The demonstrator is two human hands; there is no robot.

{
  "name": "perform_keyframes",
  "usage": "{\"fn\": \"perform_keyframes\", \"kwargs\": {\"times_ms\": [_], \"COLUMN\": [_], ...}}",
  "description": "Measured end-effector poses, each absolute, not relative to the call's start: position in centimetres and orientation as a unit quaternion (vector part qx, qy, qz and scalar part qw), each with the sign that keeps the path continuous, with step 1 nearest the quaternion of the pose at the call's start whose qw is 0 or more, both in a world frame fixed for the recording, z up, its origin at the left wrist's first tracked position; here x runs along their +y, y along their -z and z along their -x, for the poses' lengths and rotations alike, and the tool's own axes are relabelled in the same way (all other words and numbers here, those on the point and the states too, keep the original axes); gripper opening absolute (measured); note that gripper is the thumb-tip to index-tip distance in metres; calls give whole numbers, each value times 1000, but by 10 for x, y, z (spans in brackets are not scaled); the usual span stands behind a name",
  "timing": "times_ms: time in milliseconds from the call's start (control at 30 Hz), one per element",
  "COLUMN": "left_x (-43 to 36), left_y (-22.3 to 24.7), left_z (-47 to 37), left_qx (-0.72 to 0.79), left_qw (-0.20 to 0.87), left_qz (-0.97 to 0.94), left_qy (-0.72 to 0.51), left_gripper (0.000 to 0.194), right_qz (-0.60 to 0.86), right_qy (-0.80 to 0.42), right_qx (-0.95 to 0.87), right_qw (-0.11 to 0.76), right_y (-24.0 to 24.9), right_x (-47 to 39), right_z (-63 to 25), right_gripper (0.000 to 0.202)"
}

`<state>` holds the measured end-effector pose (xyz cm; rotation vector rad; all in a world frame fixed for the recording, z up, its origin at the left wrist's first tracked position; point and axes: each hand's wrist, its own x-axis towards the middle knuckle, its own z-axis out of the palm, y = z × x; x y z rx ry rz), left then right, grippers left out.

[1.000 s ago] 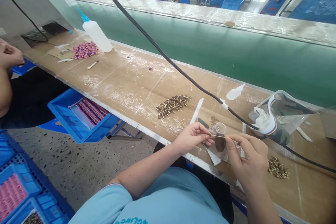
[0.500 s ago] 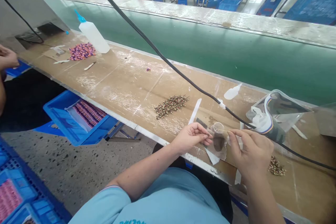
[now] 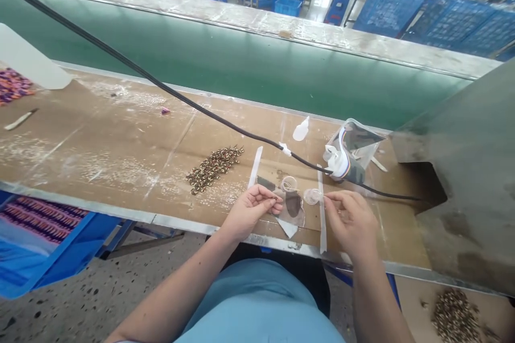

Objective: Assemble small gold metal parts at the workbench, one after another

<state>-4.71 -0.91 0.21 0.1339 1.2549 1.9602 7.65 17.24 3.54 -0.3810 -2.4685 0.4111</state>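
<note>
My left hand (image 3: 257, 208) is closed in a pinch on a small brown piece (image 3: 276, 199), mostly covered by the fingertips. My right hand (image 3: 351, 222) is also pinched, on a thin pale stick (image 3: 298, 190) that points left toward a small clear round cup (image 3: 288, 184). A second clear plastic cup or lid (image 3: 311, 196) lies just left of those fingers. Beneath both is a torn sheet with dark patches (image 3: 294, 214), taped to the bench. Left of my hands lies a pile of small brown-and-cream pieces (image 3: 215, 169).
A black cable (image 3: 193, 107) crosses the view diagonally. A clear zip bag (image 3: 354, 153) stands back right, near a grey metal panel (image 3: 462, 182). A white bottle (image 3: 32, 64) and purple-orange pieces (image 3: 14, 86) are far left. More brown pieces (image 3: 456, 311) lie lower right.
The view has swung right, bringing the metal panel and lower-right pile into sight. A co-worker's hand at left has left the frame. My right hand has drawn away from my left.
</note>
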Motion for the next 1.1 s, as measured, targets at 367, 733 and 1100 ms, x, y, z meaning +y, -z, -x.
{"fn": "perform_keyframes", "kwargs": {"times_ms": [367, 733, 1100], "left_x": [-9, -9, -10], "left_y": [-7, -9, -8], "left_z": [46, 44, 44], "left_qx": [508, 512, 513], "left_qw": [389, 383, 383], "left_qz": [-53, -53, -55], "left_qy": [-766, -767, -766], "left_gripper": [31, 30, 27], "right_qz": [197, 209, 196], "right_qy": [-141, -140, -181], "right_qx": [-957, -955, -953], "right_qw": [158, 158, 146], "right_y": [-20, -15, -12], "right_x": [208, 208, 202], "right_z": [-128, -126, -124], "right_gripper": [35, 43, 39]}}
